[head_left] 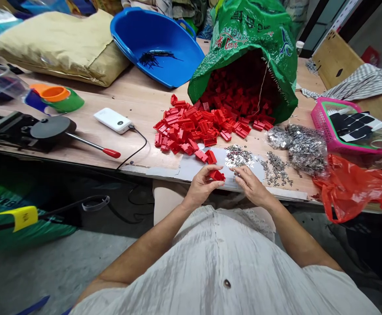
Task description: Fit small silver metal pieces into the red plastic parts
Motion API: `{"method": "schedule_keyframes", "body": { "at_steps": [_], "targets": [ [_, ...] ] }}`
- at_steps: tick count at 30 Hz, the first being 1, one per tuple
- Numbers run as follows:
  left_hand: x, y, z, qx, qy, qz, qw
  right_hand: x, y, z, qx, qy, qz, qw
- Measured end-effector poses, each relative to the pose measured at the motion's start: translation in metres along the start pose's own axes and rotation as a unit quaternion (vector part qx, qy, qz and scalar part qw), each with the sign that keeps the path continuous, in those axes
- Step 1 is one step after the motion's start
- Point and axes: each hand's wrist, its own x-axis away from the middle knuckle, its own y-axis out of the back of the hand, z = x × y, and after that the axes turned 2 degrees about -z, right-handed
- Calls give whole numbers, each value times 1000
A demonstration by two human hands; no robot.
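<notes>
Between its thumb and fingers my left hand [202, 186] grips a red plastic housing [217, 176] at the table's front edge. My right hand [251, 186] is just to the right, its thumb and fingertips pinched together. Whatever small piece lies in that pinch is too tiny to name. Beyond my hands a heap of red plastic parts [194, 124] spills from a green woven sack [243, 33]. Small shiny metal pieces [240, 156] lie in a pile close to my right fingertips, and a second scatter of metal pieces [277, 168] sits farther right.
Clear bags of metal parts [305, 146], a red plastic bag [358, 186] and a pink basket [318, 113] stand at right. On the left are a white power bank [112, 120] with a cable, and a lever tool [54, 127]. A blue basin [174, 65] sits behind.
</notes>
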Motion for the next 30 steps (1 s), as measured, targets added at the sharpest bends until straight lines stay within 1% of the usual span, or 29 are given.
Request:
{"method": "schedule_keyframes", "body": {
  "at_steps": [2,5,8,14,18,21,26,30],
  "targets": [
    [-5,7,1,-80,-37,8,996,1,-4,-3,29,7,-5,1000],
    [-13,14,4,-186,-66,27,980,1,-10,-5,59,2,-2,998],
    [-20,17,5,-239,-76,46,967,0,-15,-4,81,-3,2,997],
    [-24,16,0,-236,-69,67,967,-4,-18,-5,94,13,20,995],
    [-25,15,-2,-207,-50,61,975,-6,-19,-7,99,20,20,995],
    [-26,16,-2,-214,-49,61,974,-6,-19,-8,97,20,18,995],
    [-27,18,2,-241,-66,74,965,-9,-21,-4,105,-14,24,994],
    [-28,18,3,-256,-72,78,961,-12,-27,3,134,-52,21,989]
  ]
}}
